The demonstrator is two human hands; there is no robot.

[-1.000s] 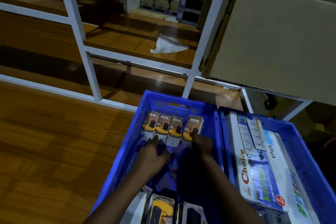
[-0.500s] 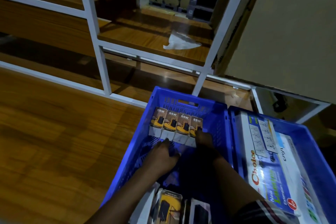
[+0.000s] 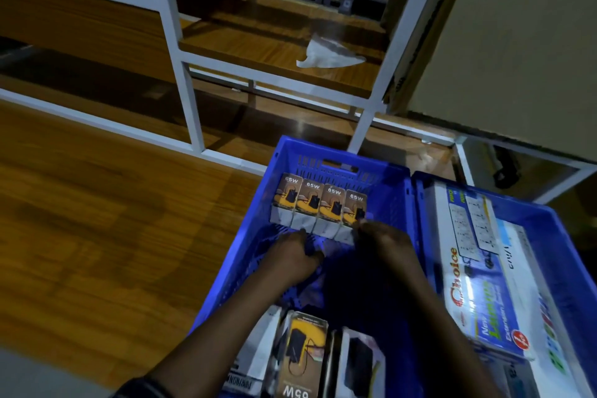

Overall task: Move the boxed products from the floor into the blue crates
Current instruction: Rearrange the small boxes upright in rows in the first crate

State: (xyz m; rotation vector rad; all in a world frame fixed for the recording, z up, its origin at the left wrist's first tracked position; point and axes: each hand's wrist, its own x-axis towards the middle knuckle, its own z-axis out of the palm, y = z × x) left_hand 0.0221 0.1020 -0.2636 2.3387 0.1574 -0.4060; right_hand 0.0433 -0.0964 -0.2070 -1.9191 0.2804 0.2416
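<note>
The left blue crate [image 3: 397, 184] holds a row of several upright "65W" charger boxes [image 3: 310, 203] against its far wall. My right hand [image 3: 384, 239] reaches into the crate and pinches the lower front of the rightmost 65W box [image 3: 355, 203]. My left hand [image 3: 292, 257] lies low in the same crate, fingertips touching the base of the row. More boxed chargers [image 3: 302, 352] lie at the crate's near end between my forearms. The right blue crate [image 3: 555, 226] holds long "Choice" extension-socket boxes [image 3: 478, 294].
Both crates stand on a wooden surface [image 3: 97, 236]. A white metal shelf frame [image 3: 190, 107] rises behind them, with a crumpled white wrapper [image 3: 326, 55] on its shelf. A large cardboard box [image 3: 517, 42] stands at the upper right.
The rightmost 65W box stood slightly apart from the row and now sits flush with it. My right hand stayed on it. My left hand has hardly moved.
</note>
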